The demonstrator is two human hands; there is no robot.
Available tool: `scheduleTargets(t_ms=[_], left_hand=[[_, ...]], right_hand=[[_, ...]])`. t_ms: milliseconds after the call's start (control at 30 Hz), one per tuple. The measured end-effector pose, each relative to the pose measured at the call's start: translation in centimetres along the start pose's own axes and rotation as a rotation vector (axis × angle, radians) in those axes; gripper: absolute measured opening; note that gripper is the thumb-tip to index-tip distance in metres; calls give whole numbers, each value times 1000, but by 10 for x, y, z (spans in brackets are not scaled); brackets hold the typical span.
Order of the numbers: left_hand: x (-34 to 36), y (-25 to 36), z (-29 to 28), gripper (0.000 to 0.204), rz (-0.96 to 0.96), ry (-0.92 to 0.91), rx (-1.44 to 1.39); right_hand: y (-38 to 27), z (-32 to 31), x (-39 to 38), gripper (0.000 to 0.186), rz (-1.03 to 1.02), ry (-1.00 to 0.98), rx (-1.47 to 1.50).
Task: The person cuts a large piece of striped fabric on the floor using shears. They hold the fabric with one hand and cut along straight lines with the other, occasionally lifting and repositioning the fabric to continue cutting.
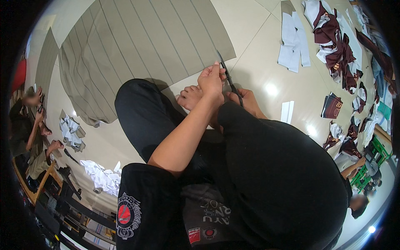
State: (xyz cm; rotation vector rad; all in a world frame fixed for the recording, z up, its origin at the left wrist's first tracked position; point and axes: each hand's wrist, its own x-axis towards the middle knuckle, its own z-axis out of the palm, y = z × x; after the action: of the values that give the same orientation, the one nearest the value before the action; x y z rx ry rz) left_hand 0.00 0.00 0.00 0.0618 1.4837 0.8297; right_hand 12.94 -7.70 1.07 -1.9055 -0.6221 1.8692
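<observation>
My right fingers [246, 98] grip scissors [231, 83], top-centre; left fingers [214, 71] curl beside the blades [223, 64], can't tell if pinching anything. Striped cloth [146, 41] upper left, on floor [250, 41]. Safest: cloth flat, blades clear of fingertips.

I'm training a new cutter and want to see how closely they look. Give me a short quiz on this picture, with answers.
1. Which hand has its fingers at the handles of the black scissors?
2. True or false: the striped fabric is spread on a table.
3. Where do the maroon-and-white cloth pieces lie?
A) On the person's lap
B) On the person's right
C) On top of the striped fabric

Key:
1. The right hand.
2. False; it lies on the tiled floor.
3. B.
</observation>
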Motion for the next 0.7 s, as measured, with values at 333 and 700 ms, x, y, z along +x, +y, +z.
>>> scheduleTargets(t_ms=[333,700], left_hand=[[-5,0,2,25,-7,8,21],[-3,0,1,23,-9,29,14]], right_hand=[[4,-1,-1,35,-12,8,-13],[10,2,1,35,-40,20,-4]])
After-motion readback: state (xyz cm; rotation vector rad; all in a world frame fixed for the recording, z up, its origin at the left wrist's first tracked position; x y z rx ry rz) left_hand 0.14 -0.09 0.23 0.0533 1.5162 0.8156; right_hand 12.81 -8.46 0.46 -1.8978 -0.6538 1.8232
